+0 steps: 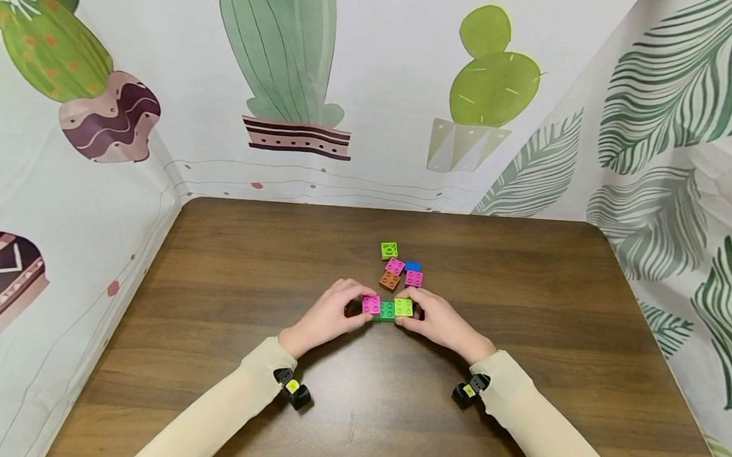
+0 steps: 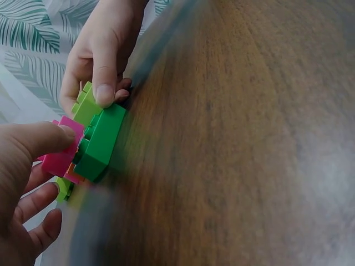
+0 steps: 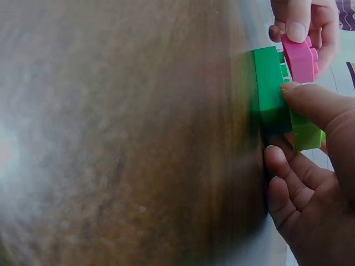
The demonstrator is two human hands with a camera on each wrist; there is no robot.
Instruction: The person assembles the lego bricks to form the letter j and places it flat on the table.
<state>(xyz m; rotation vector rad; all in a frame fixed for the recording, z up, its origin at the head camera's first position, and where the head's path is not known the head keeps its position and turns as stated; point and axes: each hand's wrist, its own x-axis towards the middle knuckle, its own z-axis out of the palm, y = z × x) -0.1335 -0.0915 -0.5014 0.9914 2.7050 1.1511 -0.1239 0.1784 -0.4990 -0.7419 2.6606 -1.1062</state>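
Note:
A long green toy building block lies on the table in front of the person, its middle studs bare. At its left end the left hand pinches a pink four-stud block between thumb and fingers. That pink block sits slightly tilted over the green studs in the right wrist view. On the other end, the right hand grips a lime four-stud block, which stands on the green block. In the left wrist view the right thumb covers part of the lime block.
Just beyond the hands lie loose blocks: an orange-brown one, a pink one, another pink one, a blue one and an overturned lime one. Patterned cloth borders the wooden table.

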